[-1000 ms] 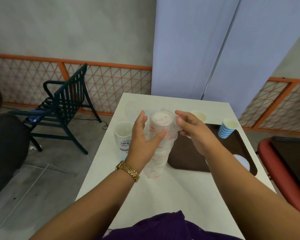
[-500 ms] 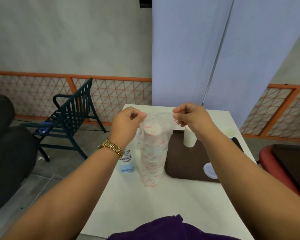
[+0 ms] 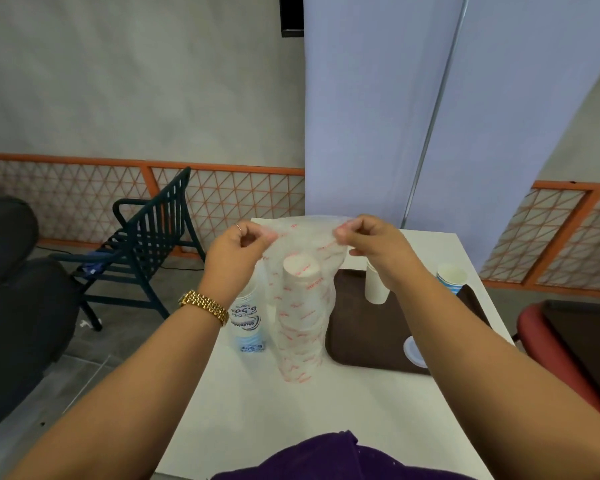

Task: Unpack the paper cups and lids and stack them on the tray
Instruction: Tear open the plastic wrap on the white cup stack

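Soft even daylight, wide-angle edge warp, hands perhaps slightly blurred.

Between your hands: thin translucent plastic sleeve (image 3: pixel 303 299), crinkled, faint sheen, red print; matt white paper cups (image 3: pixel 300 271) inside. On your left wrist, polished gold-coloured metal watch band (image 3: pixel 205 306). Right of your right hand: smooth brown plastic-looking tray (image 3: pixel 368 341), low gloss, bearing a matt paper cup (image 3: pixel 376 289). Under your forearms: table (image 3: pixel 326 410), smooth white, matt.

Left hand (image 3: pixel 238 242) and right hand (image 3: pixel 368 237) pinching plastic sleeve (image 3: pixel 303 306); tray (image 3: pixel 357 327) below right hand.
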A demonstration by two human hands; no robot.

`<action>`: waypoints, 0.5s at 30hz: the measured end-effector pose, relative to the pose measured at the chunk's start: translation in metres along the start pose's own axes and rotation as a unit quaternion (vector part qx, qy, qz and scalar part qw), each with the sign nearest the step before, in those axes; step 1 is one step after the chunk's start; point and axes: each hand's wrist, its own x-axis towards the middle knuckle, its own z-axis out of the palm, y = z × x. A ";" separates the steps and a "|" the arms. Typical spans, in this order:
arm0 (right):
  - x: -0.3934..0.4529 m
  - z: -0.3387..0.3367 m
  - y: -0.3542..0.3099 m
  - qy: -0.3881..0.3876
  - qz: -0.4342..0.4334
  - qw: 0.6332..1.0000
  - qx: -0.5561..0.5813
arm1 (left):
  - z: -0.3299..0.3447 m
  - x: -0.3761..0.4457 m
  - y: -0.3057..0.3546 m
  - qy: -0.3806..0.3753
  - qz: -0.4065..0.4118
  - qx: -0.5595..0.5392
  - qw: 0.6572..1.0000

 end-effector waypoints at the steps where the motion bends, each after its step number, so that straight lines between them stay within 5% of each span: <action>1: 0.002 -0.002 -0.002 0.012 -0.007 1.000 0.009 | -0.002 0.002 0.003 0.005 0.001 -0.025 1.000; 7: 0.001 -0.009 0.003 -0.097 0.029 0.994 -0.033 | -0.003 0.001 -0.004 -0.044 -0.020 -0.027 0.998; 15: 0.013 -0.005 -0.040 -0.011 -0.024 0.999 -0.031 | -0.003 0.015 0.038 0.004 -0.023 -0.072 0.997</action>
